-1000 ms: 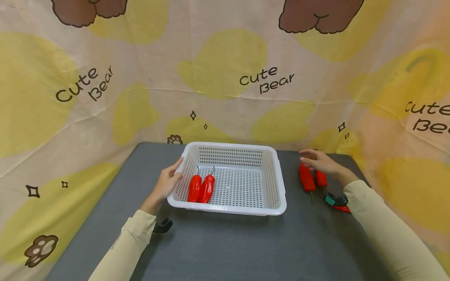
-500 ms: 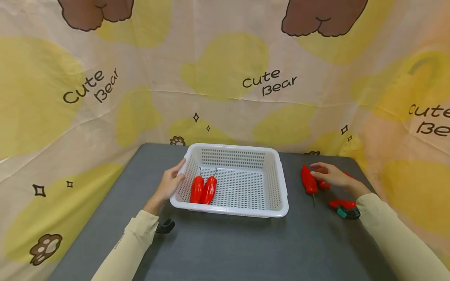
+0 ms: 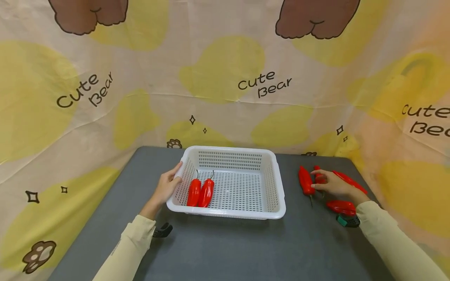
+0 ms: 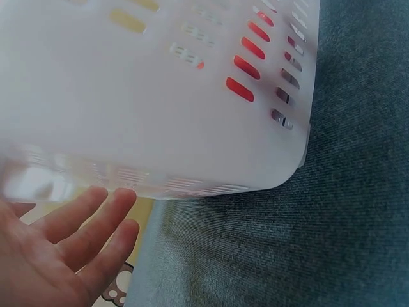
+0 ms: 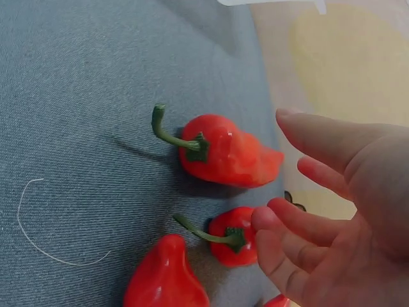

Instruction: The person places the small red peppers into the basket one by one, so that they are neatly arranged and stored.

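My left hand (image 3: pixel 164 190) holds the left rim of a white perforated plastic basket (image 3: pixel 228 213); in the left wrist view its fingers (image 4: pixel 96 238) lie against the basket's outer side. Two red peppers (image 3: pixel 193 192) with stems rest inside, at the basket's left. My right hand (image 3: pixel 335 185) hovers over several red peppers right of the basket, thumb and fingers apart. In the right wrist view, one pepper (image 5: pixel 227 150) lies below the thumb, and the fingertips overlap a second pepper (image 5: pixel 231 236); whether they touch it I cannot tell. A third pepper (image 5: pixel 167 278) lies nearer the camera.
A grey cloth-covered table (image 3: pixel 225 249) bears everything. Behind it hangs a printed fabric backdrop (image 3: pixel 218 78), also along both sides. Another red pepper (image 3: pixel 353 182) lies behind the right hand, near the table's right edge. A black wrist strap (image 3: pixel 163 230) shows below the left wrist.
My right hand has come lower and slightly right over the peppers, uncovering the ones near its wrist. My left hand and the basket have stayed put, apart from slight camera movement.
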{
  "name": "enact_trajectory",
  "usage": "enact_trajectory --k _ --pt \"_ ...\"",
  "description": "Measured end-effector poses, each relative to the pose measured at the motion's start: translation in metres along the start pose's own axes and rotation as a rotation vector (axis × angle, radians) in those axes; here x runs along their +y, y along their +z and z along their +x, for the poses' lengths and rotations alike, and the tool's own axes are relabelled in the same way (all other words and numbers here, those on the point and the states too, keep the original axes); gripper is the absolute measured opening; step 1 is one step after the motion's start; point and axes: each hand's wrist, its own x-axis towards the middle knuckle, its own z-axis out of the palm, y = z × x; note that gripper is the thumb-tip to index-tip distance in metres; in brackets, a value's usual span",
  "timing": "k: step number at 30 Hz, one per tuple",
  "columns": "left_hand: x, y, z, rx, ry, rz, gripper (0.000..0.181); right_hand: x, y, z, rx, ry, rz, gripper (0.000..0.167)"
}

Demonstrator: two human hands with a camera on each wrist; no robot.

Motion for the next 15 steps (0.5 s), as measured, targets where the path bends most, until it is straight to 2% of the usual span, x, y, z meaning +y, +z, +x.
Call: enact_trajectory --k 5,11,15 --pt "-0.001 0.0 -0.001 -0.012 0.005 -0.014 0.061 0.005 0.008 0.0 0.033 0.019 -0.024 0.063" --pt "0.001 0.0 -0.002 -0.011 0.007 -0.014 0.06 0.006 0.018 0.004 0.089 -0.021 -0.083 0.06" --pt "0.001 0.0 -0.001 -0.005 0.012 -0.009 0.06 0.002 0.02 0.004 0.094 -0.013 -0.133 0.058"
